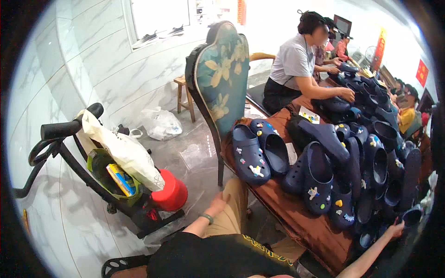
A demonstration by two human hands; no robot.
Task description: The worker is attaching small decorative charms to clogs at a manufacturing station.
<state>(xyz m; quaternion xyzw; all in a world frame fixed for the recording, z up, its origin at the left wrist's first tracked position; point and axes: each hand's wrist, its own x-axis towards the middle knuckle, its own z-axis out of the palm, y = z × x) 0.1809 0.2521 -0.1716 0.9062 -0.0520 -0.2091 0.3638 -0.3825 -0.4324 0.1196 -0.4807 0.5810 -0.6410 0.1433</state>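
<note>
My left hand point(216, 204) rests on my tan-trousered thigh, with a bracelet at the wrist; it holds nothing and its fingers lie loosely along the cloth. At the near right end of the table, my right hand point(395, 230) has its fingers closed at the edge of a dark navy clog point(411, 217), which is partly lost in the dim rim. Beside it lies a heap of navy clogs, one of them point(318, 178) bearing small colourful charms. A pair of decorated clogs, including this left one point(249, 153), stands apart at the table's left corner.
A brown cloth covers the table point(296, 208). Past a floral high-backed chair point(222, 78), a seated person point(296, 69) handles clogs; more people sit farther along. On my left stand a black metal frame point(69, 139) with bags and a red bucket point(171, 191). A wooden stool point(185, 99) is near the wall.
</note>
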